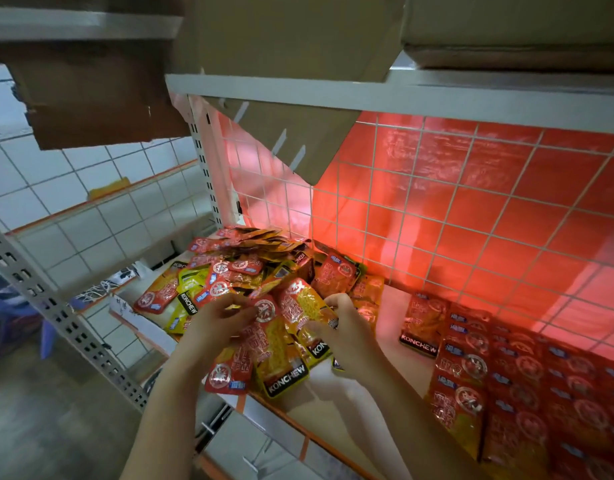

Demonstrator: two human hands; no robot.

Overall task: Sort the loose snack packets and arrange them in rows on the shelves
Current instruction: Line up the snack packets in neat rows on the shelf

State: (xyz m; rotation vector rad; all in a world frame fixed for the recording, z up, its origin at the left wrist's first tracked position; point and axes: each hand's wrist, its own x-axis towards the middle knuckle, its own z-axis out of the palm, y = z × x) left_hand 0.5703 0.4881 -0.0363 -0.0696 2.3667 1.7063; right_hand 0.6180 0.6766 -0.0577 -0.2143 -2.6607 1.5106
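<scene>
both hands work the loose packet pile at the shelf's left end. left hand fingers curl on a red packet; right hand pinches a yellow packet. neat rows fill the right end.

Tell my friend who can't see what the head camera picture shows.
Two hands, left hand and right hand, grip snack packets from a loose pile on a shelf. Neat rows of red packets lie to the right, before a wire grid.
</scene>
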